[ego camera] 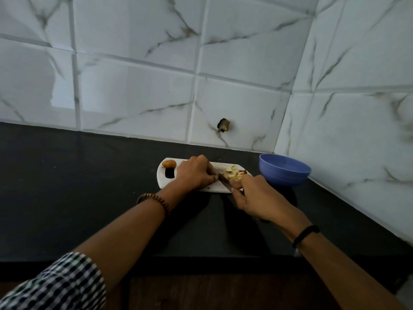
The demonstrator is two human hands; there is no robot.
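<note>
Head view, right hand (259, 198) gripping knife (224, 181), chopped pieces (233, 173) on board (162, 180), left hand (194, 173), hold unclear, blue bowl (283, 173) near

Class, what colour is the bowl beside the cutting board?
Blue; the bowl shows best in the head view.

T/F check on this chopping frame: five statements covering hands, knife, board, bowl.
1. The right hand holds the knife. True.
2. The blue bowl stands on the cutting board. False: it stands on the black counter, right of the board.
3. The chopped pieces lie at the board's right end. True.
4. The left hand hangs off the counter edge. False: it rests on the board, next to the blade.
5. An orange-brown piece lies at the board's left end, by the handle hole. True.
</note>
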